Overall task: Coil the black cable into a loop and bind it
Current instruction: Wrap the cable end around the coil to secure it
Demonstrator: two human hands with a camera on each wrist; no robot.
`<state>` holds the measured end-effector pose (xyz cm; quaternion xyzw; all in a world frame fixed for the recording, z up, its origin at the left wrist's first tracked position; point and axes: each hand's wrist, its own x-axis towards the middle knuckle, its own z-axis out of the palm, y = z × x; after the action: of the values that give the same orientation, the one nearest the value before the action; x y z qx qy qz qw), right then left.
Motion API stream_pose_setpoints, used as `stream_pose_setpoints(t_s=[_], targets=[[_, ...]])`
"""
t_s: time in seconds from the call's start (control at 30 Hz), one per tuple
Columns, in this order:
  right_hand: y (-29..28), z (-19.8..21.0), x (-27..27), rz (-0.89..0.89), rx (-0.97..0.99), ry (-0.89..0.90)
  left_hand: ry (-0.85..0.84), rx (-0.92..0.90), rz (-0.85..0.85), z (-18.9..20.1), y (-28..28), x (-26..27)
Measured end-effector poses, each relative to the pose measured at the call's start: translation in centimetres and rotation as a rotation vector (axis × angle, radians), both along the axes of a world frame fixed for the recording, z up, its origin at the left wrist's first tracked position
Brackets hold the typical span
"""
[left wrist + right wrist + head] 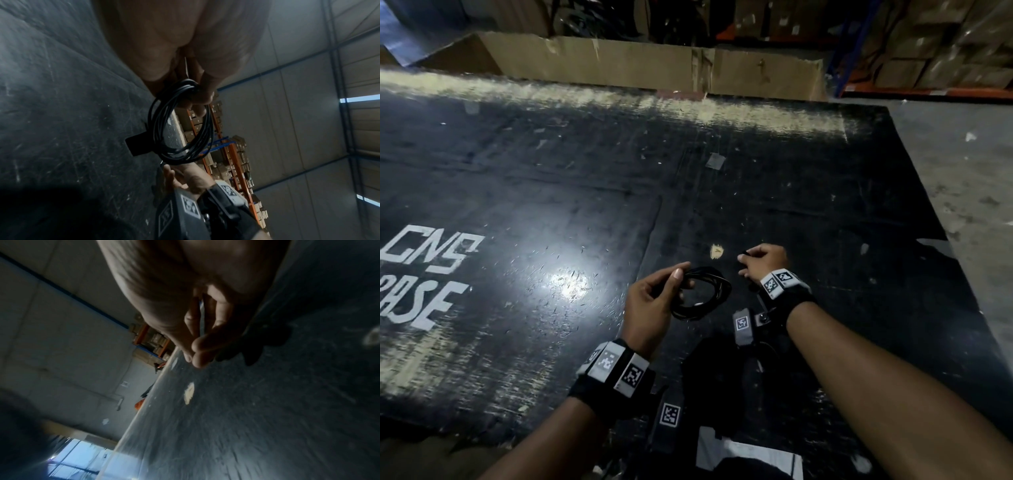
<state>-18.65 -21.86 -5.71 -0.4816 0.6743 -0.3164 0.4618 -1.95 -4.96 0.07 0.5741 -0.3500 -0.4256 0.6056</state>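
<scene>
My left hand holds the black cable, wound into a small coil of several turns, just above the black tabletop. In the left wrist view the coil hangs from the curled fingers. To the right of the coil my right hand is low over the table with fingers curled. Its thumb and fingertips are pressed together on what looks like a small flat black strap. The strap's dark end shows at the fingertip. The cable's ends are hidden.
The table is scratched and has white lettering at the left. Large cardboard boxes line its far edge, and shelving with cartons stands at the back right. Concrete floor lies beyond the right edge. A white sheet lies near me.
</scene>
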Motion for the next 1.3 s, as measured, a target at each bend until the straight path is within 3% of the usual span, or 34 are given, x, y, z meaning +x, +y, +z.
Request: stream_pose_setpoints(t_s=[0.17,0.27,0.37,0.47,0.97,1.3], targets=[[3.1,4.2,-1.9,0.102,-0.289,-0.201,0.111,0.009,0.11,0.1,-0.8,0.3],[7.4,7.6,-3.4,0.248,-0.432,-0.232,0.144,-0.007,0.139,0.4,-1.4,0.3],[11.7,9.7,-4.1,0.452,-0.515,-0.164,0.164,-0.02,0.141,1.0,-1.8,-0.2],[13.5,9.6,-3.9,0.595,-0.606,0.033,0.147,-0.046,0.139,1.8,-2.0,-1.2],[14.0,8.3,-0.7,0.322,-0.89,0.201,0.061,-0.117,0.038,3.3,-0.3,-4.3],[15.1,8.6,-1.0,0.198,-1.017,0.179,0.177,-0.08,0.045,4.0,-0.3,-4.9]])
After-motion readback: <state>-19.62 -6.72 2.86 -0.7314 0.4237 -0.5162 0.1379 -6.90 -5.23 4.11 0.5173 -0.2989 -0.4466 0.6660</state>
